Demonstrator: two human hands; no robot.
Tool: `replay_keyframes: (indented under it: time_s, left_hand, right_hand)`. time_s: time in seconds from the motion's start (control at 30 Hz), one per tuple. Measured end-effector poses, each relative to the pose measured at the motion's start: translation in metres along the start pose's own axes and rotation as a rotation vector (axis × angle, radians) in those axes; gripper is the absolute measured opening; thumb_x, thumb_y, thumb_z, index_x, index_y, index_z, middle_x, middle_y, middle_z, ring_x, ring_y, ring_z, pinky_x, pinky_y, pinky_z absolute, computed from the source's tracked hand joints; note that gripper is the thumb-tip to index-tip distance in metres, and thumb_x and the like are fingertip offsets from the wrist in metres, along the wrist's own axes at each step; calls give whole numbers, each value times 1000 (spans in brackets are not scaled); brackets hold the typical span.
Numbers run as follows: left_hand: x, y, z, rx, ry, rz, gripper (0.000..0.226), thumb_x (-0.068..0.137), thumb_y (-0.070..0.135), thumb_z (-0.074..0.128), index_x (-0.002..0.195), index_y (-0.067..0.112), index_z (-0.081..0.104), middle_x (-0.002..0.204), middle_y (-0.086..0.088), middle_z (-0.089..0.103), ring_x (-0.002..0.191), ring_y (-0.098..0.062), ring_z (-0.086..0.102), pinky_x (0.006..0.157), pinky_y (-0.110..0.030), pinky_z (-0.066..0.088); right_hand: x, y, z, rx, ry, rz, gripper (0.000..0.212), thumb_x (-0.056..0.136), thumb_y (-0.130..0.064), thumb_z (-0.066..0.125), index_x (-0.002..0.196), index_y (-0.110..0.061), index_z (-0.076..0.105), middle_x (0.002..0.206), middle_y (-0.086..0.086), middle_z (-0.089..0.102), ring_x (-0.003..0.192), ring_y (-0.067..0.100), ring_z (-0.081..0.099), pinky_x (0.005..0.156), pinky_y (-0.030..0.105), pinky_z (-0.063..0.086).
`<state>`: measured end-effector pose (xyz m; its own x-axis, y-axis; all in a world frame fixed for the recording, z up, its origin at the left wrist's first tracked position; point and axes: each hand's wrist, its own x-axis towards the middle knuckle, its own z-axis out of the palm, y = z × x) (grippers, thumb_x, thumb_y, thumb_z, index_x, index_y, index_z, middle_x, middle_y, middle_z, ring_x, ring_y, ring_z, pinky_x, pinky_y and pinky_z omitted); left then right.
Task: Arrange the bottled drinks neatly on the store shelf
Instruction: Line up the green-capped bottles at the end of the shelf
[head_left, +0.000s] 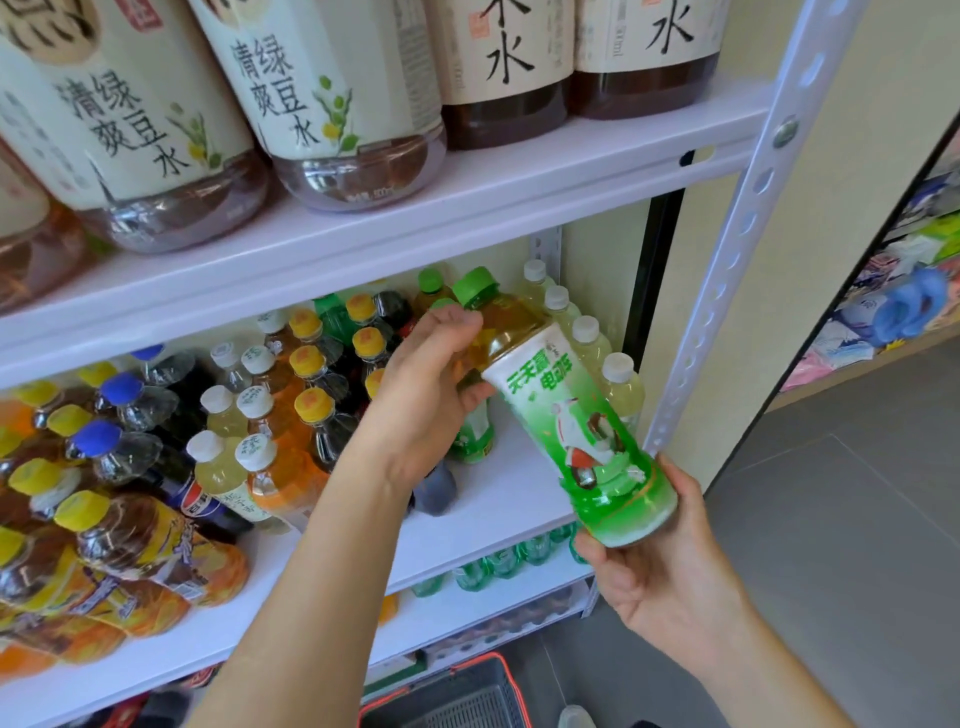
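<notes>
A green-capped tea bottle with a green and white label is tilted in front of the middle shelf, cap pointing up and left. My left hand grips its neck and shoulder. My right hand holds its base from below, fingers curled round it. Behind it on the shelf stand rows of bottled drinks: yellow-capped teas, white-capped pale drinks, blue-capped cola bottles and another green-label bottle. A bare patch of shelf lies at the front right.
The upper shelf carries large bottles with cream labels. A white perforated upright frames the shelf's right side. A lower shelf holds green bottles. A red-rimmed basket sits on the grey floor. Another display stands at far right.
</notes>
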<state>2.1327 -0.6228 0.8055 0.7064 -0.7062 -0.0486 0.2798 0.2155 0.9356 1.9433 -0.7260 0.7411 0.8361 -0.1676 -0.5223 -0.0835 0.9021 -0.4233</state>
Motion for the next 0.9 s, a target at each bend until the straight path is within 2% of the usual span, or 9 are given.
replay_keyframes:
  time_s: [0.17, 0.37, 0.43, 0.47, 0.53, 0.6, 0.67, 0.77, 0.9]
  left_hand:
    - [2, 1, 6, 24, -70, 19, 37, 91, 29, 58, 128, 26, 58, 101, 5, 70, 95, -13, 65, 77, -31, 52]
    - [3, 3, 10, 290, 45, 145, 14, 87, 35, 62, 97, 30, 70, 91, -3, 69, 89, -22, 66, 85, -43, 53]
    - [1, 6, 10, 438, 73, 239, 16, 88, 35, 61, 99, 25, 67, 80, 2, 65, 75, -15, 63, 71, -32, 53]
    - [0, 7, 10, 530, 81, 291, 19, 89, 37, 61, 101, 23, 67, 75, 6, 63, 67, -9, 59, 64, -23, 50]
    - [-2, 8, 12, 730, 104, 377, 26, 88, 40, 62, 105, 21, 65, 78, 2, 66, 67, -11, 60, 60, -25, 49]
    - [-1, 9, 14, 921, 141, 469, 26, 87, 43, 64, 103, 22, 62, 81, -4, 67, 73, -15, 61, 65, -27, 51]
    - [4, 8, 18, 1080, 167, 547, 25, 87, 44, 66, 104, 27, 61, 73, 10, 60, 69, -4, 56, 60, -14, 43]
    - [19, 9, 20, 1239, 208, 578, 25, 89, 41, 68, 104, 22, 63, 71, 16, 55, 67, 1, 53, 59, -11, 38]
    - [52, 7, 23, 1353, 288, 579, 28, 90, 37, 68, 104, 14, 63, 80, 6, 58, 75, -18, 58, 66, -32, 46]
  right_hand:
    - [4, -3, -7, 10, -42, 149, 66, 83, -67, 44, 81, -5, 67, 45, 12, 44, 23, 14, 33, 30, 10, 19]
    - [14, -4, -16, -14, -41, 235, 65, 86, -62, 41, 75, -4, 69, 45, 10, 42, 24, 15, 33, 28, 12, 25]
    - [21, -4, -18, -112, 31, 207, 65, 88, -64, 40, 73, -8, 70, 51, 12, 49, 28, 17, 39, 29, 14, 29]
    - [25, -4, -19, -179, 81, 167, 68, 90, -66, 38, 72, -9, 71, 55, 15, 54, 31, 19, 44, 31, 16, 33]
    - [30, -5, -21, -396, 209, 32, 66, 97, -60, 35, 81, -6, 69, 61, 20, 63, 38, 23, 53, 37, 20, 40]
    - [32, -7, -22, -696, 287, -143, 39, 101, -43, 45, 100, -10, 64, 64, 14, 69, 48, 21, 61, 46, 26, 46]
    - [32, -11, -23, -1033, 295, -362, 16, 97, -28, 57, 110, -22, 62, 69, 0, 69, 61, 14, 64, 61, 31, 52]
    - [33, -18, -13, -1455, 291, -725, 28, 91, -25, 61, 118, -29, 58, 96, -12, 60, 87, 8, 59, 78, 31, 47]
    - [45, -37, 13, -1720, 322, -1026, 49, 86, -17, 65, 133, -11, 53, 127, 12, 52, 115, 31, 48, 92, 40, 45]
